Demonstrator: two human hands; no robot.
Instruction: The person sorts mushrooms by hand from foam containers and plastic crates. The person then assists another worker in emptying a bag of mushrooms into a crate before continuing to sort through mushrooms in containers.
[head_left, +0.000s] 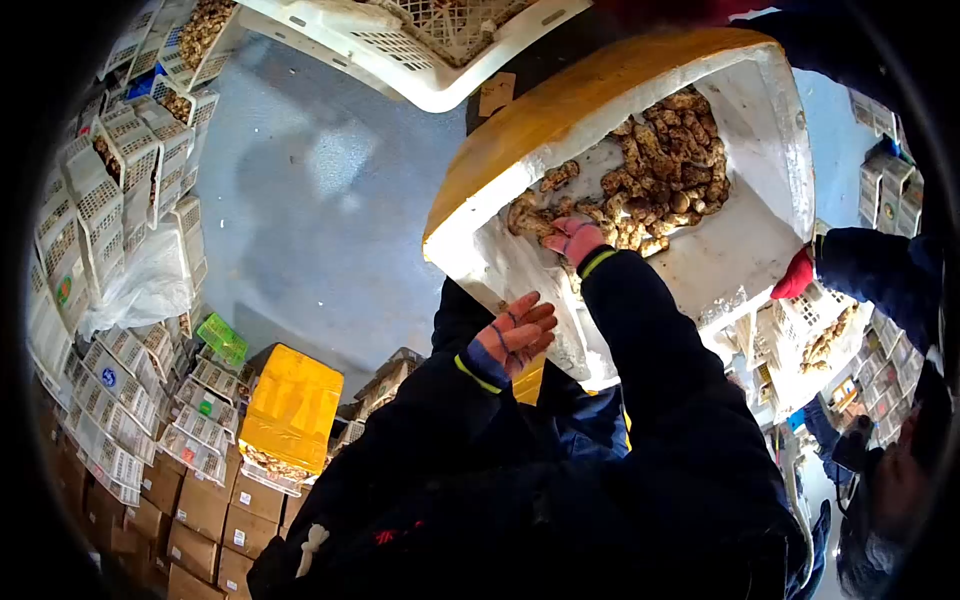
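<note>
A large foam box (pixel 790 150) with yellow tape on its outside is tilted towards me. Brown, stubby mushrooms (pixel 665 165) are heaped along its inner side, with a few more near the lower left. My right hand (pixel 577 240), in a pink glove, reaches into the box. Its fingers are slightly apart and touch the mushrooms at the near end of the heap; their undersides are hidden. Outside the box's near rim is my left hand (pixel 515 335), also gloved, its palm turned up and its fingers loosely bent with nothing in them.
Another person's red-gloved hand (pixel 795 275) is at the box's right edge. A white plastic crate (pixel 430 85) stands at the top. Stacked crates (pixel 100 210) line the left, above cardboard boxes (pixel 205 500). A yellow-taped box (pixel 290 405) sits lower left. Another person (pixel 900 490) is at lower right.
</note>
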